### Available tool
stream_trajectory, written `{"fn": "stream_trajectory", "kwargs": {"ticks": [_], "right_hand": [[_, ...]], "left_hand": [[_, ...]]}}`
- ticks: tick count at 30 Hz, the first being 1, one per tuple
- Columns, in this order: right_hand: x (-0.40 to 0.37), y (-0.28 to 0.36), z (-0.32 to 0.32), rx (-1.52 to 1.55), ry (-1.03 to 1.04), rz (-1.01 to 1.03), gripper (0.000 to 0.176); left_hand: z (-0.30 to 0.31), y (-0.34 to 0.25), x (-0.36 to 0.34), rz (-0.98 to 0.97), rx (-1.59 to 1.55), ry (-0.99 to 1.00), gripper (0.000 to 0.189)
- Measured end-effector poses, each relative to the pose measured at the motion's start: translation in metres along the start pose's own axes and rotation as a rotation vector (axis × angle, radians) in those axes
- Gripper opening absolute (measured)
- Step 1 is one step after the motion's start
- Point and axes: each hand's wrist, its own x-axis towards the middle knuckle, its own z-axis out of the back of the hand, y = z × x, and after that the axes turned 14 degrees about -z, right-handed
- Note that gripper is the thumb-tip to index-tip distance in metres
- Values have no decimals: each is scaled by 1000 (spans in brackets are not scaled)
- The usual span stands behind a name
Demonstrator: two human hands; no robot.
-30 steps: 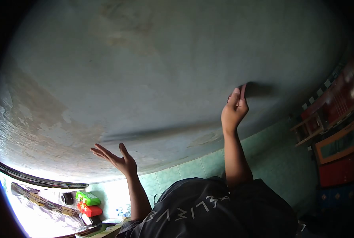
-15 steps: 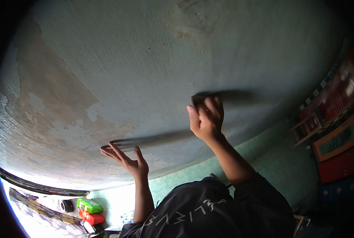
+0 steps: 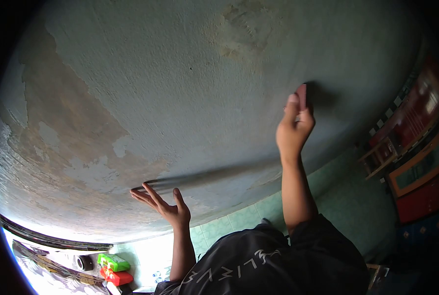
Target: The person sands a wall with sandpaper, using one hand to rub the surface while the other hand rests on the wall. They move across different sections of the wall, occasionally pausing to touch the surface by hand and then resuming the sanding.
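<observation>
My right hand [image 3: 295, 129] grips a flat reddish-brown sanding block [image 3: 302, 96] between thumb and fingers, against the grey-painted wall [image 3: 190, 113]. Part of the block is hidden by the hand. Lower and to the left, my left hand [image 3: 169, 206] has its fingers spread, the fingertips resting on the wall. Nothing is held in it. Around and above that hand, the paint has flaked off in a large brownish bare patch [image 3: 77, 113]. A smaller worn patch [image 3: 246, 29] shows near the top.
Pale green floor tiles [image 3: 229, 223] run along the foot of the wall. Red and wooden furniture [image 3: 416, 172] stands at the right. At the lower left are a green pack [image 3: 113, 262], a red pack [image 3: 117, 277] and a patterned cloth [image 3: 47, 268] in bright light.
My right hand has swept up and to the right across the wall with the sanding block, whose reddish side now shows. My left hand stays spread at nearly the same spot.
</observation>
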Motion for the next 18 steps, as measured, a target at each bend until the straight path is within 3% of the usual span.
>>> {"fn": "stream_trajectory", "kwargs": {"ticks": [1,2,3,5,7,8,10,11,12,13,15,17,18], "right_hand": [[-8,1,-3,-85,65,-9,16],[-18,6,-16,-185,1,470,18],[-33,16,-13,-297,263,592,19],[-38,24,-11,-391,353,687,25],[-10,7,-11,-235,-58,591,26],[-3,3,-5,-94,-30,171,19],[0,2,-11,-1,-125,183,15],[-12,-1,-15,-244,-143,387,15],[-29,3,-22,-220,-41,557,28],[-45,10,-18,-289,212,635,28],[-41,5,-15,-286,217,683,25],[-17,-6,-11,-208,-73,524,16],[-13,-7,-7,-53,-99,67,9]], "left_hand": [[-1,-1,-1,2,0,-2,85],[-1,0,-1,-1,0,-2,85],[-2,1,0,-7,0,0,85],[-4,0,0,5,-12,-3,85],[0,1,-2,2,-15,5,85],[1,3,-2,-6,-17,10,85],[2,1,-2,-9,-29,10,84],[3,-1,-2,-6,-24,9,84],[3,-2,-1,-10,-19,8,84],[3,-2,0,-15,-15,9,84],[3,0,-1,-20,-16,17,84],[4,3,-1,-19,-22,26,85],[5,4,-1,-15,-28,33,85]]}}
